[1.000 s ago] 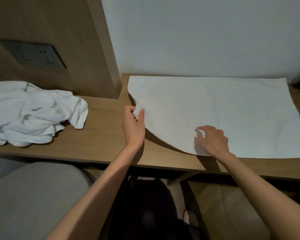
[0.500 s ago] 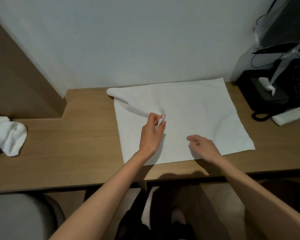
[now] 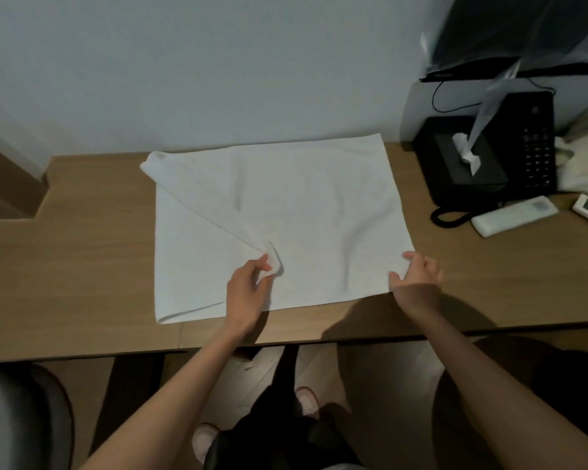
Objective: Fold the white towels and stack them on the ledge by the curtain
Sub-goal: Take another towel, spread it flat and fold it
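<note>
Desk (image 3: 82, 266) had the towel (image 3: 302, 205) lying sideways; left hand (image 3: 248, 290) pinched its folded-over corner mid-frame, right hand (image 3: 416, 279) gripped the lower-right corner.

A white towel (image 3: 302, 198) lies spread on the wooden desk (image 3: 82, 266), its corner from ten o'clock folded diagonally in toward the middle. The left hand (image 3: 248, 293) pinches that folded corner near the towel's six o'clock edge. The right hand (image 3: 416, 279) grips the towel's four o'clock corner. At two o'clock stand a black tissue box (image 3: 462, 171) and a black telephone (image 3: 537, 147), with a white remote (image 3: 513, 215) at three o'clock.
</note>
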`<state>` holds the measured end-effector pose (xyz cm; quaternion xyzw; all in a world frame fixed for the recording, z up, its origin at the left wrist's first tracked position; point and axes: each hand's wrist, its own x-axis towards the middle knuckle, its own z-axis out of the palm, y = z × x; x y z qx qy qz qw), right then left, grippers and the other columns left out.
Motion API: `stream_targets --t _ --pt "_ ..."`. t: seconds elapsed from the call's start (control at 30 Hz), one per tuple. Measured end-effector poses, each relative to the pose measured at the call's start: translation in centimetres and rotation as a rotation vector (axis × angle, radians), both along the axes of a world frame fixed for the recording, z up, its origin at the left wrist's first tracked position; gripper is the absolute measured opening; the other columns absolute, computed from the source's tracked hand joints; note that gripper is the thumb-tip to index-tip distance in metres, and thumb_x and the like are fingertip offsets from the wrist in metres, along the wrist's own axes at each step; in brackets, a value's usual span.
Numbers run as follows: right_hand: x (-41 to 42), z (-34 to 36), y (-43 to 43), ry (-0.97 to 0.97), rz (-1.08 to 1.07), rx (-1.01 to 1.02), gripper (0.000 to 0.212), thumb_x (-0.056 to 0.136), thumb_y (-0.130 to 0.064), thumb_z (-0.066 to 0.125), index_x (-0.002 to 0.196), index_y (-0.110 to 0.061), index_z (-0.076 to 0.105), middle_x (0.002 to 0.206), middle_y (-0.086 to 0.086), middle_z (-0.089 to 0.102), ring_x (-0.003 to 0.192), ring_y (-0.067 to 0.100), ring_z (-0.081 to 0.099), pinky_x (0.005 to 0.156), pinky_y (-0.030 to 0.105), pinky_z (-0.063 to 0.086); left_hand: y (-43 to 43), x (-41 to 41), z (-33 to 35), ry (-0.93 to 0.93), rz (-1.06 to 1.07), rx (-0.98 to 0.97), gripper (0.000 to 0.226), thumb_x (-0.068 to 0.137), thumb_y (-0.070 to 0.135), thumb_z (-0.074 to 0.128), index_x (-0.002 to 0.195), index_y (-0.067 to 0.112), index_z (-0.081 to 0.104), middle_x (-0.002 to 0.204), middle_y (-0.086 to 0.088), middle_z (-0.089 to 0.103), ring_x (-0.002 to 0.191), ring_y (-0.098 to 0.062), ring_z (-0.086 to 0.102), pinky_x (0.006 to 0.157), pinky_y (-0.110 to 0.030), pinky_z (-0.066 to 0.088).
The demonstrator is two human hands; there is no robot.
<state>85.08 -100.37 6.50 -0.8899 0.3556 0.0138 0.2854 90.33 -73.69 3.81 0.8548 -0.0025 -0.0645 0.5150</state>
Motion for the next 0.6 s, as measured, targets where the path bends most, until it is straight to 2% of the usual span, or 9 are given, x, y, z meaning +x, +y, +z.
stream_targets --t 0.07,0.13,0.23,0.33,0.43,0.5,0.6 --pt "0.1 -0.1 -0.5 0.081 -0.007 -0.029 0.057 0.089 -0.028 0.065 0.138 -0.014 0.040 0.142 0.014 0.037 0.128 0.031 0.034 0.101 0.041 0.037 -0.3 0.0 0.2 0.019 0.028 -0.033 0.010 0.089 0.009 0.062 0.095 0.016 0.063 0.126 0.006 0.059 0.114 -0.004 0.055 0.082 -0.003 0.042" --pt "0.4 0.0 -0.9 0.114 -0.038 -0.025 0.066 0.086 -0.033 0.068 0.141 -0.017 0.035 0.142 0.015 0.037 0.127 0.033 0.036 0.100 0.041 0.037 -0.5 0.1 0.3 0.031 0.047 -0.041 0.010 0.088 0.007 0.063 0.092 0.016 0.062 0.128 0.004 0.059 0.113 -0.003 0.055 0.078 0.001 0.042" --pt "0.8 0.2 -1.5 0.041 -0.058 0.144 0.071 0.083 -0.025 0.073 0.142 -0.022 0.032 0.137 0.017 0.041 0.119 0.034 0.045 0.089 0.039 0.042 -0.7 0.1 0.4 0.040 0.060 -0.039 0.008 0.088 0.009 0.064 0.091 0.015 0.062 0.126 0.007 0.058 0.113 -0.004 0.055 0.078 0.000 0.042" --pt "0.4 0.3 -1.5 -0.009 0.038 0.219 0.058 0.087 -0.021 0.067 0.136 -0.027 0.036 0.121 0.011 0.050 0.106 0.031 0.053 0.076 0.032 0.041 -0.8 0.2 0.8 0.065 0.101 -0.056 0.004 0.088 0.014 0.064 0.088 0.016 0.061 0.115 0.008 0.063 0.104 -0.004 0.059 0.074 0.000 0.042" --pt "0.2 0.9 -0.6 -0.090 0.211 0.225 0.029 0.088 -0.016 0.066 0.114 -0.017 0.053 0.085 0.004 0.055 0.082 0.022 0.055 0.067 0.028 0.043 -0.4 0.7 1.7 0.069 0.153 0.009 0.006 0.092 0.025 0.060 0.091 0.018 0.059 0.085 0.003 0.065 0.076 -0.011 0.058 0.058 -0.013 0.041" --pt "0.5 2.0 0.1 -0.164 0.304 0.210 0.025 0.085 -0.006 0.067 0.105 -0.017 0.057 0.090 0.001 0.059 0.087 0.018 0.058 0.071 0.030 0.049 0.0 0.9 2.7 0.034 0.151 0.022 0.011 0.094 0.028 0.058 0.096 0.017 0.059 0.075 0.001 0.063 0.063 -0.007 0.053 0.051 -0.012 0.037" --pt "1.7 4.1 1.1 -0.262 0.476 0.160 0.032 0.089 0.006 0.051 0.113 -0.015 0.056 0.107 0.002 0.063 0.100 0.017 0.058 0.081 0.030 0.049 0.9 1.1 4.6 -0.016 0.157 -0.020 0.012 0.094 0.029 0.058 0.092 0.017 0.059 0.064 -0.010 0.060 0.051 -0.009 0.045 0.050 -0.018 0.036"
